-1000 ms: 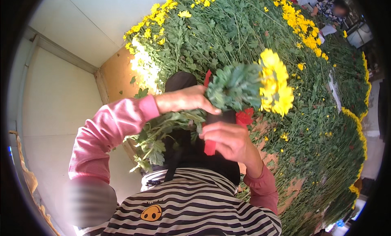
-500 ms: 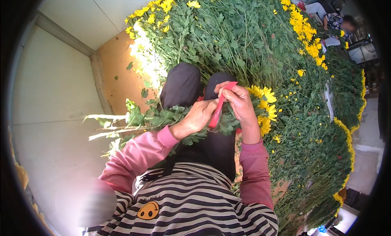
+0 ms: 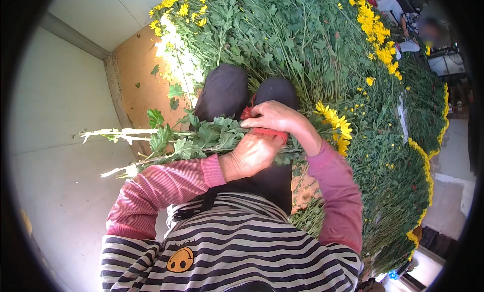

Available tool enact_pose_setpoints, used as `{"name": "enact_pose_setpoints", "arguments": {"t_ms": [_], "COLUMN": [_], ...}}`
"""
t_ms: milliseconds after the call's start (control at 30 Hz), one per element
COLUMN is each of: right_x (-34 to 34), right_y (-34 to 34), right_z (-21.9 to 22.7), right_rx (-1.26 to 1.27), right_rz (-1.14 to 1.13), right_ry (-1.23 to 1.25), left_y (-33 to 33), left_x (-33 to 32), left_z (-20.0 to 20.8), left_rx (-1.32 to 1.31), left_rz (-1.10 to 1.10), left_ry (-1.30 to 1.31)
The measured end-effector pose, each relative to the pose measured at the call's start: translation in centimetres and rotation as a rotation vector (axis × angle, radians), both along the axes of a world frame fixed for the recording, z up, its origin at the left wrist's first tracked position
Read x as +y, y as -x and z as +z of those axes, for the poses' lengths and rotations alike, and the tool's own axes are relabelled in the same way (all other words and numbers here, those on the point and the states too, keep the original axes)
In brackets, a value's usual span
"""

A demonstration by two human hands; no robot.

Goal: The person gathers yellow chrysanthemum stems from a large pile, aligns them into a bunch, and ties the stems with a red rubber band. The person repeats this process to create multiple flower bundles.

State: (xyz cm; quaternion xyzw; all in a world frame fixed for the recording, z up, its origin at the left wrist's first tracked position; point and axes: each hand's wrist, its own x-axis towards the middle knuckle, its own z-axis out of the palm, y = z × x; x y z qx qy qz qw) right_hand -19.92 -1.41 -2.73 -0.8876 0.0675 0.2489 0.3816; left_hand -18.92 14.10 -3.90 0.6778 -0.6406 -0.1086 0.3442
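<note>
Across my lap lies a bunch of yellow chrysanthemums, its leafy part [image 3: 209, 136] over my thighs, cut stems [image 3: 123, 133] pointing left and flower heads [image 3: 337, 123] to the right. My left hand [image 3: 252, 155] is closed around the near side of the bunch, below the blooms. A red plastic strip [image 3: 271, 133] crosses the bunch at its knuckles. Over the far side bends my right hand [image 3: 277, 116], fingers curled down and closed at the strip; its fingertips are partly hidden. More red material [image 3: 246, 112] shows between my knees, by the right fingertips.
A large heap of cut chrysanthemums [image 3: 292, 45] spreads ahead and to the right, edged with yellow blooms [image 3: 373, 30]. At left a pale wall [image 3: 65, 95] meets brown flooring [image 3: 133, 90] with loose leaves. Another person [image 3: 411, 25] sits at the far right.
The red strip, earlier held up and stretched between both hands, now lies low across the bunch. My right hand has moved left and down over the stems; the bunch has shifted slightly.
</note>
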Motion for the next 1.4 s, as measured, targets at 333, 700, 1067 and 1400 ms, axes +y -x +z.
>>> {"name": "enact_pose_setpoints", "arguments": {"t_ms": [333, 700, 1067, 1400], "right_x": [5.7, 1.6, 2.4, 4.6], "right_y": [3.2, 5.9, 5.7, 6.2], "right_z": [5.4, 0.1, -0.2, 1.2], "right_rx": [-0.627, -0.838, -0.842, -0.683], "right_rz": [-0.907, -0.891, -0.794, -0.444], "right_ry": [-0.643, -1.406, -1.437, -0.181], "left_y": [-1.6, -2.5, -5.5, -7.8], "left_x": [-0.8, -0.1, -1.4, 0.7], "left_z": [-0.1, -1.0, -0.8, -0.4], "left_rx": [0.052, 0.667, 1.484, 1.823], "left_rz": [-0.054, 0.134, -0.006, -0.045], "left_ry": [-0.127, 0.227, -0.217, -0.188]}}
